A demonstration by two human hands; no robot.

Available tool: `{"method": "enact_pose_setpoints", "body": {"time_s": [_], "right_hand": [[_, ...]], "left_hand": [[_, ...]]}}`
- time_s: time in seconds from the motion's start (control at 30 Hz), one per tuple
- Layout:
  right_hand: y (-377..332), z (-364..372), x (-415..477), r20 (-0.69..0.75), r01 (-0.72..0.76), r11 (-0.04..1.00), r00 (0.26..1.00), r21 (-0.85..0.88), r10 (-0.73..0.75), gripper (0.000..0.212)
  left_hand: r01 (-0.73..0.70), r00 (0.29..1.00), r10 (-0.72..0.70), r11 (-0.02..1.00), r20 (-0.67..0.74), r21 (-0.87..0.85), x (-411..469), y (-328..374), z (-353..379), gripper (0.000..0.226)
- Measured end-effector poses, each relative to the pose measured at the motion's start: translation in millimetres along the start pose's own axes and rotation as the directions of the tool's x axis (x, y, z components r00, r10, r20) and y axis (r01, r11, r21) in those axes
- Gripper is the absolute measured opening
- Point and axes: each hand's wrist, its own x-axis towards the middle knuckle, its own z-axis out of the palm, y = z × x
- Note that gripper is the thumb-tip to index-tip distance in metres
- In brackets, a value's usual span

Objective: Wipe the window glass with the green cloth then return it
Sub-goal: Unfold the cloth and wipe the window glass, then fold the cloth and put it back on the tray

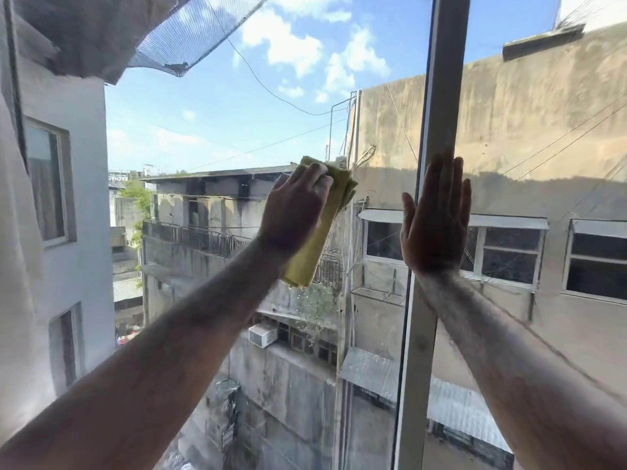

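Note:
A folded yellow-green cloth (317,242) is pressed against the window glass (210,130) near the middle of the view. My left hand (293,208) lies over its upper part and holds it flat on the pane, while the cloth's lower end hangs free below the wrist. My right hand (436,217) is spread flat, fingers up, against the grey vertical window frame (441,79) and holds nothing. Small water drops show on the glass just under the cloth.
The grey frame post splits the window into a left pane and a right pane (543,130). A light curtain (20,232) hangs along the left edge. Beyond the glass are concrete buildings, cables and sky.

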Motion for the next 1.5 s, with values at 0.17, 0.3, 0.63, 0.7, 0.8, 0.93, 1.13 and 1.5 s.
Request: {"method": "enact_pose_setpoints", "body": {"time_s": [0.17,0.3,0.63,0.7,0.8,0.93,1.13,1.5], "right_hand": [[1.1,0.8,1.5,0.018,0.007,1.000,1.000,-0.010,-0.007,0.061],[1.5,0.4,1.8,0.041,0.002,1.000,0.999,-0.023,-0.001,0.064],[-5.3,-43.7,9.6,0.194,0.171,0.975,0.961,0.142,-0.197,0.102],[-16.2,-60.6,8.0,0.176,0.368,0.878,0.884,0.306,-0.432,0.097],[-39.5,-81.4,7.3,0.443,0.060,0.827,0.822,0.559,-0.359,0.107],[-52.2,-103.7,10.8,0.726,-0.474,0.731,0.686,0.490,-0.042,0.060],[-58.9,-124.8,-2.7,0.860,-0.866,0.033,0.499,0.498,0.103,0.043],[-60.2,-109.0,-177.0,0.973,-0.981,-0.093,0.154,0.171,0.169,0.057]], "left_hand": [[0.085,0.996,-0.085,0.996,0.033,0.012,12.6,-4.7,-9.0,0.047],[0.133,0.990,-0.133,0.991,0.057,0.003,16.6,-0.2,-11.4,0.050],[0.254,0.955,-0.229,0.960,0.186,-0.121,30.4,0.4,-49.5,0.043],[0.287,0.955,-0.263,0.937,0.141,-0.199,28.5,-3.1,-63.4,0.042],[0.485,0.872,-0.472,0.792,0.133,-0.370,24.9,-12.4,-78.4,0.031],[0.743,0.521,-0.717,0.114,0.463,-0.659,11.3,-21.9,-105.5,0.022],[0.765,0.335,-0.548,-0.317,0.767,-0.561,-46.1,-26.8,-123.0,0.034],[0.852,0.106,-0.381,-0.442,0.918,-0.282,-237.2,5.5,-94.3,0.022]]}}
